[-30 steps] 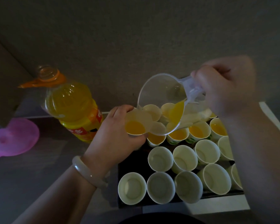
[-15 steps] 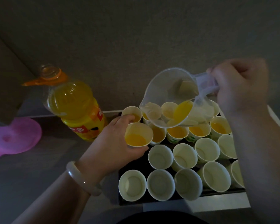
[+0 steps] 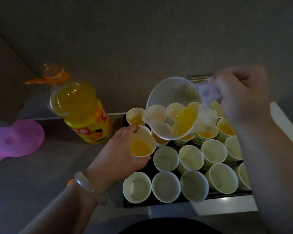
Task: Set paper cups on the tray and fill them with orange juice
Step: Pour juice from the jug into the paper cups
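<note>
Orange-yellow through the clear juice bottle (image 3: 78,105), orange on its neck ring (image 3: 57,78), yellow with a red band on its label (image 3: 91,131). Pink-purple on the funnel (image 3: 18,138). Cream-white inside every paper cup (image 3: 166,158), green print outside. Black on the tray (image 3: 137,204). Colourless on the measuring jug (image 3: 167,92), bright orange juice (image 3: 187,115) within. Milky grey-white on the bangle (image 3: 91,189).

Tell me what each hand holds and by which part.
Left hand grips a juice-filled white paper cup round its side; right hand holds the clear plastic jug by its handle.
</note>
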The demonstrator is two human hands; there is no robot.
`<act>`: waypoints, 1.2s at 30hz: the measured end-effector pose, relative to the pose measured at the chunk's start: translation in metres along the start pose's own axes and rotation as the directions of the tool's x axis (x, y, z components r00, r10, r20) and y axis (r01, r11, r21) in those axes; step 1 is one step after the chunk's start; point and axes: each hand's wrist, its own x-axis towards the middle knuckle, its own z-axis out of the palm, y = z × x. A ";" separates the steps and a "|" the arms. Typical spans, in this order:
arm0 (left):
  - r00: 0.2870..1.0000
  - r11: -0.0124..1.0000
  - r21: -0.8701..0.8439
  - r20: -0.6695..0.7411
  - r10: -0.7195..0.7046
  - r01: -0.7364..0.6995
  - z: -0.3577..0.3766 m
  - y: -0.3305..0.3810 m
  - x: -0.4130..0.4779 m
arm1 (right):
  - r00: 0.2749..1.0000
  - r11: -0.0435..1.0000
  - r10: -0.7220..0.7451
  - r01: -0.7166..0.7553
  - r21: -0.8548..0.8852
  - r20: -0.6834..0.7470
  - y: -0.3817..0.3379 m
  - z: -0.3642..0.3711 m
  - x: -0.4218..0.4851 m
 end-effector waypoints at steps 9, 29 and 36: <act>0.999 0.999 0.035 0.000 -0.032 0.032 0.011 -0.013 -0.008 | 0.998 0.999 -0.045 0.046 -0.016 0.037 0.001 0.000 0.000; 0.984 0.970 0.184 0.052 -0.171 0.159 0.042 -0.015 -0.002 | 1.000 0.999 0.000 -0.001 -0.054 -0.015 0.006 0.003 -0.007; 0.986 0.971 0.190 0.043 -0.159 0.148 0.047 -0.017 -0.001 | 0.994 0.997 -0.034 0.040 -0.066 0.102 0.012 0.002 -0.009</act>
